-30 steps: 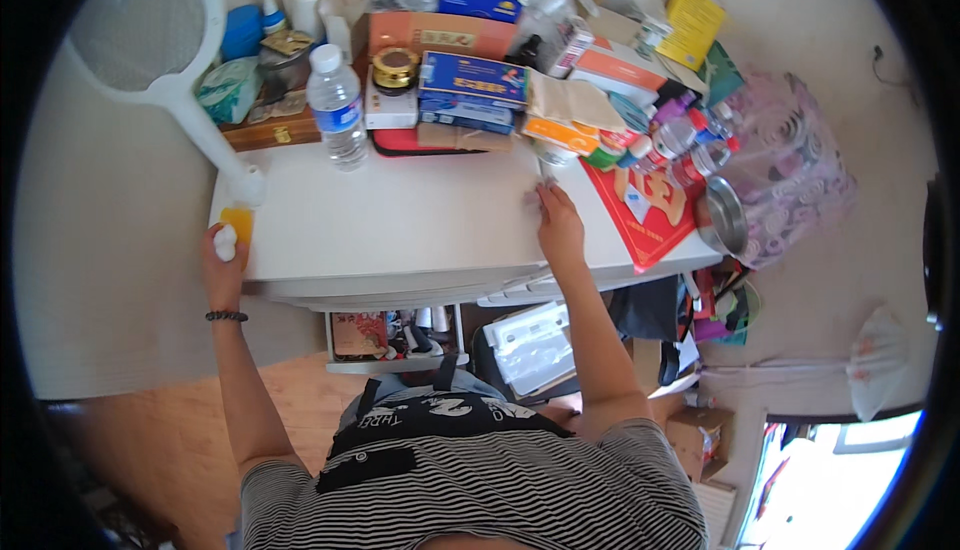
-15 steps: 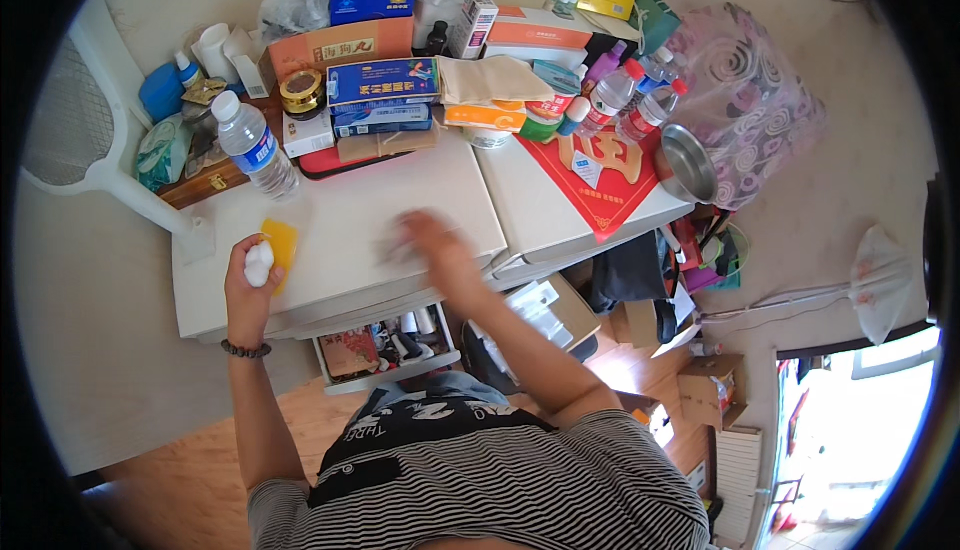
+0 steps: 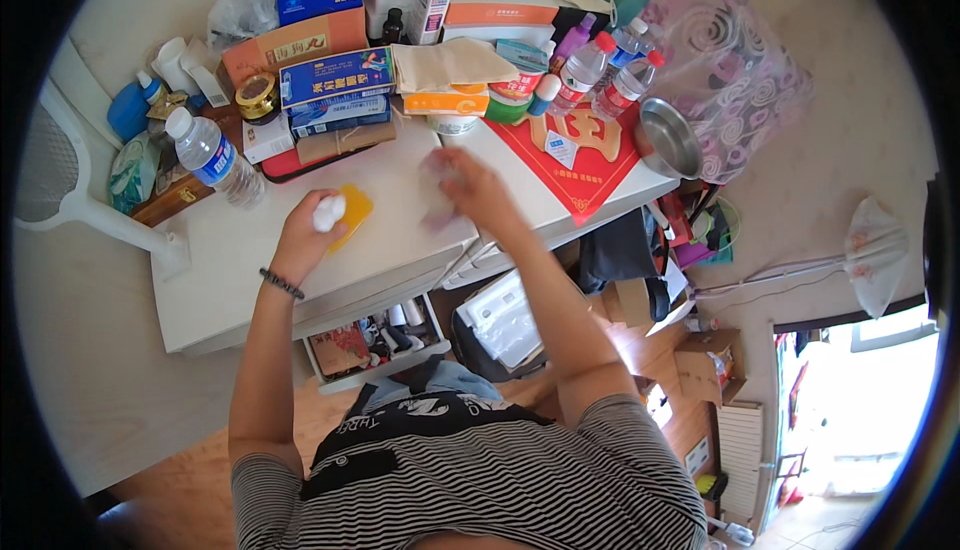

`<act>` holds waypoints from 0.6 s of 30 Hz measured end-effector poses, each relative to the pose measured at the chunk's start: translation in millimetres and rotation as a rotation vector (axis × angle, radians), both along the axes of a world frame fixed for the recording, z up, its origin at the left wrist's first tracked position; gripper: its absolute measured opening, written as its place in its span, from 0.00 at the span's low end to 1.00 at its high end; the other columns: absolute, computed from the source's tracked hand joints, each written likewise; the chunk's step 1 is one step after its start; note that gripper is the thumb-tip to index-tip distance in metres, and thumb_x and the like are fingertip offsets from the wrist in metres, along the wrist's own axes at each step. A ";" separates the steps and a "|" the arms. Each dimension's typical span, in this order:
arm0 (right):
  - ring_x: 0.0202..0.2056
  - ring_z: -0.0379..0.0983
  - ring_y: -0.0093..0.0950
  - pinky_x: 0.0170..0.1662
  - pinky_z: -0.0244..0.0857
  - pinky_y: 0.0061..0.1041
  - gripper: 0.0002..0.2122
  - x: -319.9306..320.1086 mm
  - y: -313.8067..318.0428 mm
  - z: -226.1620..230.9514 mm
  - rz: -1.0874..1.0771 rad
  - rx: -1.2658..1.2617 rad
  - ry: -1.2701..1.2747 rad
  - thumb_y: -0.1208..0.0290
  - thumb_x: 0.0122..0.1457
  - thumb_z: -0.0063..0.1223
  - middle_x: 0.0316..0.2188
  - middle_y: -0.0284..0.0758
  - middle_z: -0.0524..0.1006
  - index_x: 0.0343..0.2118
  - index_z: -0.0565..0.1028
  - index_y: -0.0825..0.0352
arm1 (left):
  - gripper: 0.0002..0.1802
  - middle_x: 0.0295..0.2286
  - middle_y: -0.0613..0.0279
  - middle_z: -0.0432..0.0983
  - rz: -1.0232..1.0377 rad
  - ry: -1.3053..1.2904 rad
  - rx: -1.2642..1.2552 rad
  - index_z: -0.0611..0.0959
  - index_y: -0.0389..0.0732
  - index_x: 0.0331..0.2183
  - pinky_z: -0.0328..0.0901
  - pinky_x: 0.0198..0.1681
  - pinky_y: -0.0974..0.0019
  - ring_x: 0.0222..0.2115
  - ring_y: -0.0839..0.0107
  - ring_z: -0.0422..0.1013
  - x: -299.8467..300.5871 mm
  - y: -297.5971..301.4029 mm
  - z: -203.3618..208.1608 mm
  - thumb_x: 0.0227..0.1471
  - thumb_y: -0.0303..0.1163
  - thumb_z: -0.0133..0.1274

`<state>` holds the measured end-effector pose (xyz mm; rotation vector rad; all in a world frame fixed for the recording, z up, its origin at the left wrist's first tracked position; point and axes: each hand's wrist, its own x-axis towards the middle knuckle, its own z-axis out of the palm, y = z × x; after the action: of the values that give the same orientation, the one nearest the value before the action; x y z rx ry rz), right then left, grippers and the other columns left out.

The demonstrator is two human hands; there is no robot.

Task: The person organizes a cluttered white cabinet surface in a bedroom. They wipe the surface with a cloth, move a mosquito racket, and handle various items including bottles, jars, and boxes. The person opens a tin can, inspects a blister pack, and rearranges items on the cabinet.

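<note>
My left hand (image 3: 303,238) is closed over the desk's left part. It grips a soft white wad (image 3: 328,213) that looks like cotton, along with a flat, translucent yellow piece (image 3: 354,212) sticking out past the fingers. My right hand (image 3: 468,188) is above the white desktop (image 3: 385,210), near its join with the second unit. Motion smears its fingers, and a pale pinkish blur beside them cannot be made out. A clear water bottle (image 3: 222,162) with a blue label and white cap stands beyond my left hand.
Boxes, including a dark blue one (image 3: 338,78), crowd the desk's back. Red-capped bottles (image 3: 583,74), a red cloth (image 3: 590,188) and a steel bowl (image 3: 668,138) are at right. Below the front edge a filled drawer (image 3: 375,345) is pulled out. A white racket-like frame (image 3: 110,215) is at left.
My left hand has moved right and slightly away from me, carrying the white wad and yellow piece. My right hand has shifted right and farther toward the back. The whole view has moved slightly.
</note>
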<state>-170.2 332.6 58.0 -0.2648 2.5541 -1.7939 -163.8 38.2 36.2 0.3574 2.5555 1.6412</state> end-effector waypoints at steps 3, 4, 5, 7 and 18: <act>0.53 0.66 0.43 0.56 0.60 0.37 0.16 -28.1 36.4 -23.8 -0.145 0.756 0.483 0.69 0.49 0.59 0.48 0.38 0.74 0.43 0.77 0.63 | 0.26 0.38 0.54 0.73 0.012 0.288 -0.317 0.76 0.40 0.45 0.66 0.45 0.61 0.39 0.57 0.71 -13.4 17.5 -9.6 0.40 0.23 0.61; 0.54 0.66 0.43 0.56 0.60 0.36 0.15 -23.7 36.5 -31.1 -0.099 0.742 0.508 0.69 0.49 0.59 0.48 0.39 0.74 0.42 0.77 0.64 | 0.26 0.38 0.52 0.72 0.018 0.298 -0.361 0.76 0.40 0.45 0.65 0.45 0.57 0.39 0.52 0.68 -15.1 20.6 -12.8 0.38 0.25 0.62; 0.54 0.65 0.44 0.57 0.59 0.35 0.14 -18.7 36.5 -38.3 -0.054 0.727 0.533 0.70 0.49 0.59 0.48 0.39 0.74 0.41 0.77 0.66 | 0.26 0.39 0.53 0.72 0.076 0.329 -0.405 0.76 0.41 0.45 0.64 0.46 0.57 0.40 0.52 0.68 -18.2 22.9 -14.8 0.38 0.26 0.62; 0.49 0.69 0.43 0.53 0.63 0.35 0.11 7.1 20.6 -52.4 -0.134 0.521 0.552 0.80 0.47 0.56 0.42 0.40 0.77 0.36 0.77 0.68 | 0.27 0.39 0.54 0.71 0.187 0.366 -0.512 0.77 0.41 0.45 0.63 0.47 0.57 0.41 0.53 0.67 -12.4 28.7 -5.4 0.38 0.27 0.63; 0.52 0.64 0.44 0.56 0.59 0.41 0.20 50.7 -23.2 -38.1 0.017 0.512 0.529 0.81 0.45 0.54 0.50 0.42 0.70 0.45 0.73 0.69 | 0.32 0.42 0.52 0.71 0.264 0.274 -0.252 0.73 0.38 0.49 0.63 0.50 0.61 0.45 0.57 0.67 -8.7 14.5 0.6 0.39 0.30 0.64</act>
<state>-119.5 309.4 19.9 -0.8282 3.2234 -1.0989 -172.5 52.8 36.9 0.2466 3.0890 1.3966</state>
